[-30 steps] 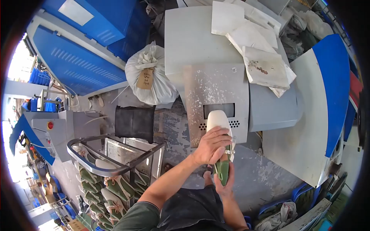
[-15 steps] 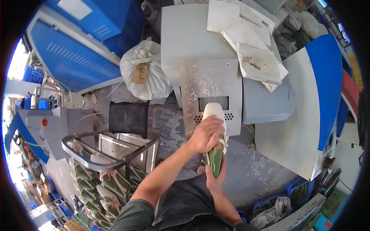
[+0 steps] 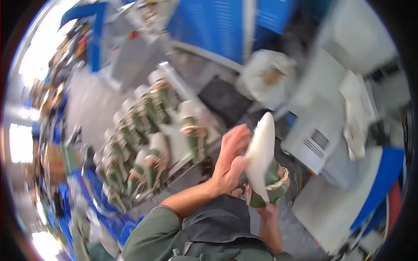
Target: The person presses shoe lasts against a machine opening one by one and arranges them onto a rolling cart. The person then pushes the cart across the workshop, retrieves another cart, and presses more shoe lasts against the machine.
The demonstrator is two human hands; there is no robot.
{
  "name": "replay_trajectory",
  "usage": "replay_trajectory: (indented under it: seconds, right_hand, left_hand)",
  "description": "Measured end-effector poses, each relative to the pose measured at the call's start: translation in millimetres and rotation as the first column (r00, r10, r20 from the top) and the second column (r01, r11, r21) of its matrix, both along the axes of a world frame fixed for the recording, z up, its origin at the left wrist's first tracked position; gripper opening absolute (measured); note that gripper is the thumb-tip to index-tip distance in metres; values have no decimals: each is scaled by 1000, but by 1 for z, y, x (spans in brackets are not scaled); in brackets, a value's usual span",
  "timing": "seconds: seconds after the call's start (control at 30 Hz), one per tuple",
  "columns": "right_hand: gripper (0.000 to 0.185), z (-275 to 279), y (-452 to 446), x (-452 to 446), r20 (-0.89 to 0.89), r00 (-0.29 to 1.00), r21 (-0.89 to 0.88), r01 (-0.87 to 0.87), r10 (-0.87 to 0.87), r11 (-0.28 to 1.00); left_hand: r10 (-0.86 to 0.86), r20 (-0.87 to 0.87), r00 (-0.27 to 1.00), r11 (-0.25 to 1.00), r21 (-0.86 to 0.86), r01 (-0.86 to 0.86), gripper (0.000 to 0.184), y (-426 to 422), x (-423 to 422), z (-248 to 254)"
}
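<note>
A green shoe (image 3: 272, 176) with a pale sole (image 3: 262, 150) and light-coloured laces is held up in front of me, toe upward and sole turned to the left. My right hand (image 3: 269, 209) grips it low at the heel end; the shoe covers part of those fingers. Beside the sole, my left hand (image 3: 230, 158) has its fingers stretched out and slightly blurred. Its thumb is close to the sole edge, and I cannot tell whether it touches.
To the left, a rack (image 3: 174, 167) carries several similar green shoes (image 3: 150, 108). A grey machine (image 3: 318, 143) stands at the right, with a white sack (image 3: 267, 80) and blue cabinet (image 3: 209, 28) behind. A blue-and-white panel (image 3: 379, 187) is at far right.
My view has swung left toward the shoe rack. The shoe has turned so its sole shows. My left hand has let go of the toe and opened; the right still holds the shoe.
</note>
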State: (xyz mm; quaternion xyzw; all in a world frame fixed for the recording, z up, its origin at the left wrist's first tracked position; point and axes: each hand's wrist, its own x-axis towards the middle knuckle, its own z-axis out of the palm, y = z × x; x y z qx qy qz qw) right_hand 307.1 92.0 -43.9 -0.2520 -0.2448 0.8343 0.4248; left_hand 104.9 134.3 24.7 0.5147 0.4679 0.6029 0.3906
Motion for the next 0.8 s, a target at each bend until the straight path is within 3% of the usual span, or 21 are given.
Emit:
replay_trajectory:
  seconds: [0.03, 0.07, 0.1, 0.13, 0.17, 0.2, 0.27, 0.3, 0.33, 0.4, 0.43, 0.53, 0.6, 0.67, 0.73, 0.77, 0.8]
  right_hand:
    - [84, -3, -12, -13, 274, 962, 205, -55, -4, 977]
    - [86, -8, -21, -23, 505, 860, 399, -155, -75, 904]
    - [86, 6, -14, -52, 639, 762, 589, -396, -107, 704]
    - [87, 23, -13, -82, 725, 648, 674, -599, -232, 431]
    - [93, -9, -30, -100, 612, 784, 728, -510, -99, 458]
    - [93, 4, -28, -125, 654, 754, 735, -614, -65, 288]
    - [83, 12, -29, -154, 776, 623, 597, -777, 105, 200]
    - [69, 11, -20, -165, 779, 625, 613, -774, 40, 155]
    - [66, 6, -16, -169, 778, 627, 615, -743, -46, 264]
    - [59, -13, -5, -175, 773, 595, 620, -635, -219, 462]
    - [59, -22, 1, -176, 785, 561, 612, -637, -263, 468]
    - [61, -47, 8, -187, 814, 474, 581, -651, -336, 489]
    - [66, -61, 8, -194, 840, 438, 543, -681, -320, 491]
    - [76, -76, 13, -194, 869, 436, 495, -739, -235, 458]
    - [77, -76, 2, -200, 896, 384, 443, -751, -222, 489]
    - [74, -72, 6, -198, 886, 442, 441, -712, -140, 546]
    - [72, -70, 7, -192, 887, 443, 436, -704, -133, 561]
  left_hand:
    - [32, 292, 956, 999, -38, -22, 88, -29, -1, 5]
    - [63, 559, 827, 998, -58, -37, 96, -56, 0, 8]
    - [166, 410, 897, 969, -235, -71, 112, -85, -6, 6]
    - [307, -115, 945, 864, -383, -328, 113, -107, -10, 8]
    - [460, 31, 887, 783, -486, -389, 107, -118, -26, 6]
    - [604, 162, 780, 693, -589, -415, 101, -130, -45, -1]
    - [634, 53, 772, 664, -549, -508, 83, -152, -84, -26]
    - [600, -82, 796, 641, -546, -540, 81, -157, -102, -45]
    - [552, -213, 806, 621, -540, -568, 79, -161, -117, -69]
    - [524, -169, 835, 601, -621, -503, 90, -155, -133, -113]
    - [502, -294, 813, 500, -669, -550, 87, -145, -134, -119]
    - [486, -347, 802, 457, -681, -572, 85, -129, -150, -134]
    - [458, -499, 736, 528, -513, -676, 78, -133, -150, -140]
    - [404, -659, 634, 583, -349, -734, 73, -147, -158, -126]
    - [267, -912, 311, 416, -182, -891, 64, -172, -185, -89]
    - [216, -868, 447, 312, -372, -874, 59, -187, -194, -85]
    - [169, -845, 507, 297, -447, -844, 59, -194, -196, -84]
